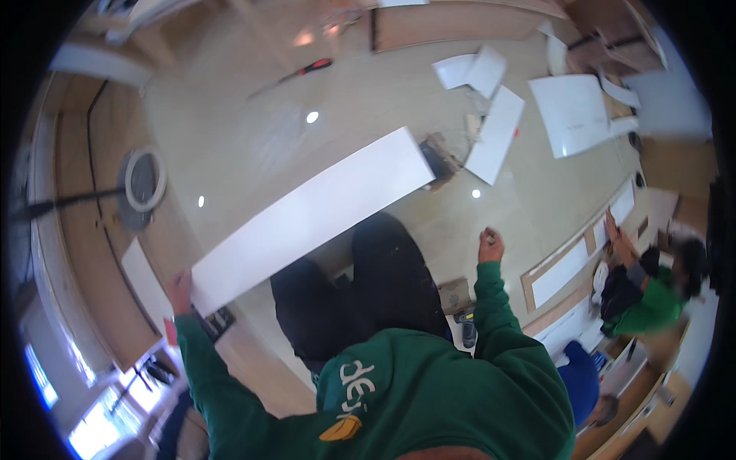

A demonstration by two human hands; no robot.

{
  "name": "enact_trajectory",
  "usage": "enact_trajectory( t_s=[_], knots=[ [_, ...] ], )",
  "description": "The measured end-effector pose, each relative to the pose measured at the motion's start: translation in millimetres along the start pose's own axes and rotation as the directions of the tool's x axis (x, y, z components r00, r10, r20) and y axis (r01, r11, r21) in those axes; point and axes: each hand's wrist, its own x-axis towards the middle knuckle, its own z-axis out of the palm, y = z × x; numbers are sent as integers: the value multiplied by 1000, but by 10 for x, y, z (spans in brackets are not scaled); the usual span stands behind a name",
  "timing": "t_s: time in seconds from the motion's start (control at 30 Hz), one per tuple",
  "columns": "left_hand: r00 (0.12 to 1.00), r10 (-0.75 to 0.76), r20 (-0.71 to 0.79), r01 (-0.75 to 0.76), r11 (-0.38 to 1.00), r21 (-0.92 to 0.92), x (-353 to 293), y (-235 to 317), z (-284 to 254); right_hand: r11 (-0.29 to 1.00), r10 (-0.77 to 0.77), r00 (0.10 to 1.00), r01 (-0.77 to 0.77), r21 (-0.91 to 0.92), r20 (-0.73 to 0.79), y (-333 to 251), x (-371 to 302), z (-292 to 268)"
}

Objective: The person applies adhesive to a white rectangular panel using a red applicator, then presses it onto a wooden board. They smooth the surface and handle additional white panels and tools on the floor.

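A long white board slants across in front of my knees. My left hand is closed on its near left end. The board's far right end lies by a small dark block or box, whose kind I cannot make out. Out to the right, apart from the board, my right hand is raised with its fingers curled together. Something small may be between those fingers, but it is too small to name. A cordless drill stands beside my right forearm, close to my thigh.
A red-and-black screwdriver lies on the floor ahead. White offcuts and a white sheet are scattered at the far right. A round ring-shaped piece is at left. A co-worker in green handles a framed panel at right; another person in blue is nearer.
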Motion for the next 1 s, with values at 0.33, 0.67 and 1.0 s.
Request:
enact_trajectory(
  t_s=[0.33, 0.67, 1.0],
  knots=[
    [933, -222, -284, 97, 914, -394, -647, 146, 372, 430, -835, 444, 895, -119, 326, -3165, 287, 464],
    [824, -439, -358, 24, 658, -753, -1353, 222, 760, 122, -802, 305, 925, -360, 514, -3344, 409, 1134],
    [916, -401, -24, 102, 291, -951, -1455, 58, 628, -109, -824, -12, 984, -137, 566, -4353, -1767, 2603]
  ],
)
